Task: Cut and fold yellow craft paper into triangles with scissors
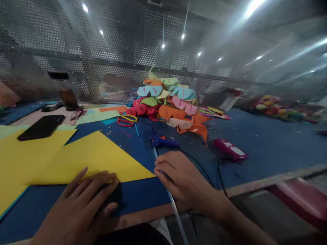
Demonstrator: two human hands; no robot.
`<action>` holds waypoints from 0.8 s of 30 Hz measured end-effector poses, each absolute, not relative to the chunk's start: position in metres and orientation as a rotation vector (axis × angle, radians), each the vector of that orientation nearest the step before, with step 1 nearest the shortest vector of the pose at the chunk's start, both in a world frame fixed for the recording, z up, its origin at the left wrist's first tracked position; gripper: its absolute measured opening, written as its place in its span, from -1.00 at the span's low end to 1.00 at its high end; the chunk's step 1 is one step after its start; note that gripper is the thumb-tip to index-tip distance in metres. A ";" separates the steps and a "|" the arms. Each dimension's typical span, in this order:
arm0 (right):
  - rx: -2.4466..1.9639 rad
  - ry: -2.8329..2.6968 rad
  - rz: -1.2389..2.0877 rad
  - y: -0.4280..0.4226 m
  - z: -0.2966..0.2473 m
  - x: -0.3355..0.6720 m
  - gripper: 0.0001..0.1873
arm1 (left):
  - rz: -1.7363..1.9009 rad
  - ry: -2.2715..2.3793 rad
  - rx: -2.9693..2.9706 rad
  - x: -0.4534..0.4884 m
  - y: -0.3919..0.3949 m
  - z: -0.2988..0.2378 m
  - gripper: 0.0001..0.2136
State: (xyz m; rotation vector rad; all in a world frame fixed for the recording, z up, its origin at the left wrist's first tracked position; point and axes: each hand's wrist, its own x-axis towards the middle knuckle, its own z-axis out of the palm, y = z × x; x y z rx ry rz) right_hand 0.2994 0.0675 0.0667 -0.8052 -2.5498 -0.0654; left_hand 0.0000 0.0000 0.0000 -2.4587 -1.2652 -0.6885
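Note:
My left hand (87,200) lies with its fingers stretched out over the near folded edge of a yellow paper sheet (94,153). Closed around a long translucent glue stick (176,212) is my right hand (180,173), close to the table's front edge. The stick's far end reaches the back of a blue hot glue gun (166,142), which rests on the blue tabletop. Whether the end is inside the gun I cannot tell. Part of the stick is hidden under my fingers, and its near end runs down past the table edge.
Behind the gun rises a pile of coloured paper cutouts (176,105). Scissors (127,119) with red and yellow handles lie left of it, a black phone (42,127) farther left. A purple device (230,149) and black cables (199,165) sit right. Another person's hand (9,95) shows far left.

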 end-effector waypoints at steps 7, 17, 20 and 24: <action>-0.810 -2.637 0.096 0.067 0.053 0.282 -0.89 | -0.747 -1.512 -2.442 0.023 0.006 0.015 -0.77; -0.803 -2.574 0.172 0.067 0.050 0.283 -0.86 | -0.722 -1.937 -2.341 0.049 0.019 0.030 -0.84; -0.805 -2.571 0.179 0.068 0.050 0.284 -0.87 | -0.730 -1.973 -2.328 0.049 0.020 0.031 -0.88; -0.803 -2.570 0.182 0.068 0.049 0.284 -0.85 | -0.758 -1.983 -2.331 0.047 0.021 0.029 -0.86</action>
